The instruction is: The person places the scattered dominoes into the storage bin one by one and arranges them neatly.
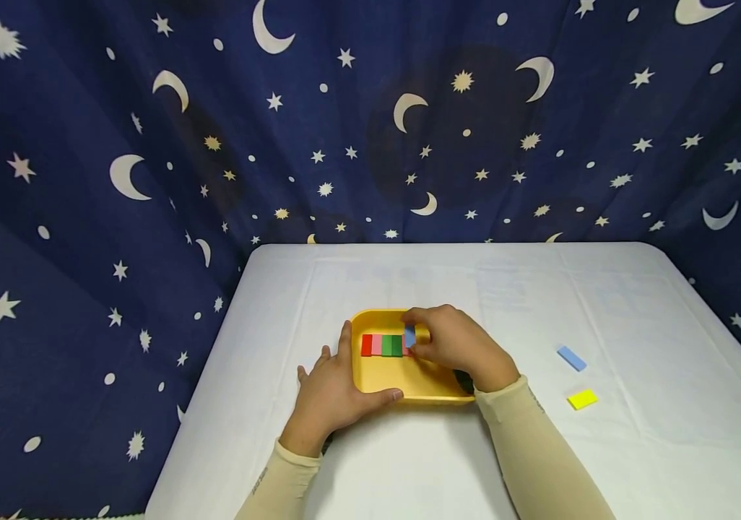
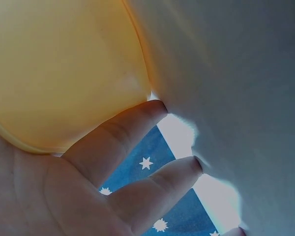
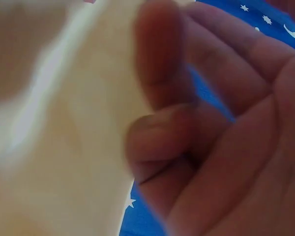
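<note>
Fingers (image 1: 417,315) of my right hand (image 1: 458,343) are nearly together, thumb and forefinger pinching a blue block (image 1: 410,335). Behind everything hangs a dark blue curtain (image 1: 357,108) printed with moons and stars, and before it spreads the white-covered counter (image 1: 292,303). Both my forearms, in pale sleeves (image 1: 539,448), reach in from the near side and slant toward each other. A yellow tray (image 1: 377,379) sits where they converge. My right hand arches over the tray's right side, its back upward. My left hand (image 1: 328,397) is spread at the near left corner, thumb straight along the near rim, forefinger straight along the left wall, the others fanned outside.

Inside the tray a row of small blocks runs left to right: red (image 1: 367,345), pink (image 1: 377,345), green (image 1: 386,345), dark green (image 1: 397,345), then a pinkish one mostly hidden. My blue block is at that right end; whether it touches anything below, I cannot tell. Well to the tray's right lie a second blue block (image 1: 571,358) and, nearer me, a yellow block (image 1: 582,399).
</note>
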A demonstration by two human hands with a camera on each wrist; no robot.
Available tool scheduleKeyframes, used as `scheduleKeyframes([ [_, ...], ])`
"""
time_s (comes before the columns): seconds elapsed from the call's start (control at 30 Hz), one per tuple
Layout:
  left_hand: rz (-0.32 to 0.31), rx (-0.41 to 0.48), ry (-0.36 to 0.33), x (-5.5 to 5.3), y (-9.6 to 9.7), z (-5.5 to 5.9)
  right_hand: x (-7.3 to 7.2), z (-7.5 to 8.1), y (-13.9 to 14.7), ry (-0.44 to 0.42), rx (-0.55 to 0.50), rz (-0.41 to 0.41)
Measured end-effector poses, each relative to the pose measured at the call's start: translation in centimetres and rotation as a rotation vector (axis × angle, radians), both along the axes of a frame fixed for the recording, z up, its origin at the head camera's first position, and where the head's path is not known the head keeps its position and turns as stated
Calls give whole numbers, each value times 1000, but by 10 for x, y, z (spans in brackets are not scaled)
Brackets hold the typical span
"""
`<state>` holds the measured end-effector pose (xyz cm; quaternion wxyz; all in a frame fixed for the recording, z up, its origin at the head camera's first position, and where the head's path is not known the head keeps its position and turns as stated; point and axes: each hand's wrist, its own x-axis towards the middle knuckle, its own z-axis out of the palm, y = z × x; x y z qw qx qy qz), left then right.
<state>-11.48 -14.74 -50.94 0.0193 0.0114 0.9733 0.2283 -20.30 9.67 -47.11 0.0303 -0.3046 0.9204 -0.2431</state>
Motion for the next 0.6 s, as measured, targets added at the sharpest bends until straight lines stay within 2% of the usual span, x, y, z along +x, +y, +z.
scheduleKeyframes([
  [0.17, -3, 2, 8, 0, 0, 0, 1, -2, 2, -52, 54, -26],
  [0.6, 2, 9, 18, 1, 1, 1, -2, -6, 7, -73, 82, -29],
])
